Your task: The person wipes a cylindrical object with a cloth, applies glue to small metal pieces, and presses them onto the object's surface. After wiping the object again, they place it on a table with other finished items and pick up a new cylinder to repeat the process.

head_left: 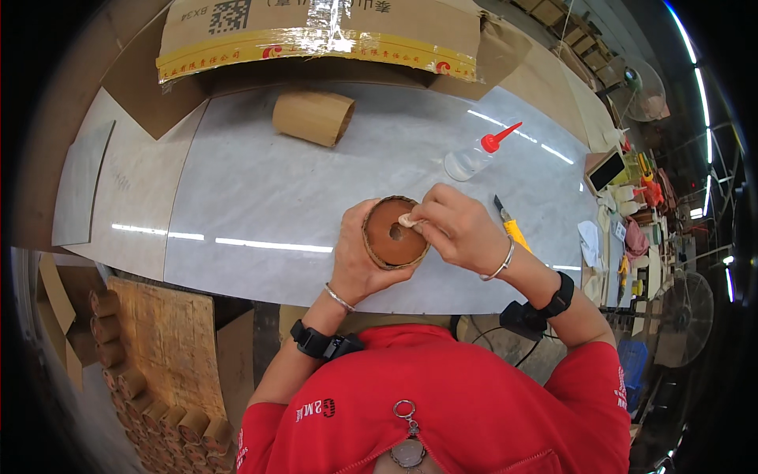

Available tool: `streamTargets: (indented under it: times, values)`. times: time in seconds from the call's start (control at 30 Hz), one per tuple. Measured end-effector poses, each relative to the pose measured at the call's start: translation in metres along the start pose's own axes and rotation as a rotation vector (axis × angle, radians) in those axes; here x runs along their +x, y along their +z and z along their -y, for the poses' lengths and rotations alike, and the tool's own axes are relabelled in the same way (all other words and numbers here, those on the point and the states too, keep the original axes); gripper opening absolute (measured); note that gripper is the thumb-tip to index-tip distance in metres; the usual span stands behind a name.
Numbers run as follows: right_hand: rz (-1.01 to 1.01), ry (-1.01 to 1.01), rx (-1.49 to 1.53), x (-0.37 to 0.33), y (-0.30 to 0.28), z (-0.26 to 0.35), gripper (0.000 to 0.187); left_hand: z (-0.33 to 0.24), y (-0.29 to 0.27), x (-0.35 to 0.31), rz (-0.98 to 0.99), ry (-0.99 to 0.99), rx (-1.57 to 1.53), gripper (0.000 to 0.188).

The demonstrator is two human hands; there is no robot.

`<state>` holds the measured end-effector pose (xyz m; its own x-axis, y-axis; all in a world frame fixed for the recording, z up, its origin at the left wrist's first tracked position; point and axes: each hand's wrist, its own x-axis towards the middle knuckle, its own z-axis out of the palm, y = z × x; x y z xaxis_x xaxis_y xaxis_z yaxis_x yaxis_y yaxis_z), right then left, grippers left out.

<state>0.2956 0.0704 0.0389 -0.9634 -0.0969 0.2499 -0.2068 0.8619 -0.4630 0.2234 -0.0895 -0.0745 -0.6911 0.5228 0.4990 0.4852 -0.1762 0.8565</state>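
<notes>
My left hand (351, 253) is wrapped round a cylindrical brown piece (384, 251) with a reddish-brown round face, a darker rough rim and a hole near its middle. Over the upper right of that face, my right hand (452, 225) pinches a small whitish wad (407, 220), which looks like cloth or tissue and touches the face beside the hole. A clear squeeze bottle (469, 163) with a red pointed nozzle stands beyond my right hand. A yellow-handled utility knife (515, 231) lies to the right of it, blade pointing away from me.
A brown paper tube (309, 118) lies on the grey tabletop (253, 189). Behind it is a taped cardboard box (316, 35). Several similar tubes (178, 423) are stacked at lower left beside a wooden board (170, 344). Clutter and a fan (683, 316) stand at right.
</notes>
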Motion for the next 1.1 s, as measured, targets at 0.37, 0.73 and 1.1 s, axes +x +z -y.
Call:
streamTargets:
  times: [0.37, 0.73, 1.1]
  values:
    - [0.038, -0.233, -0.010, 0.020, 0.017, 0.006, 0.020, 0.000, -0.003, -0.001, 0.018, -0.014, -0.003, 0.093]
    - [0.050, -0.213, -0.011, 0.020, 0.015, 0.004, 0.023, -0.002, 0.002, -0.001, 0.019, 0.007, 0.012, 0.091]
    - [0.077, -0.165, 0.006, 0.013, 0.007, 0.007, 0.020, -0.002, 0.004, 0.001, 0.025, -0.002, 0.002, 0.090]
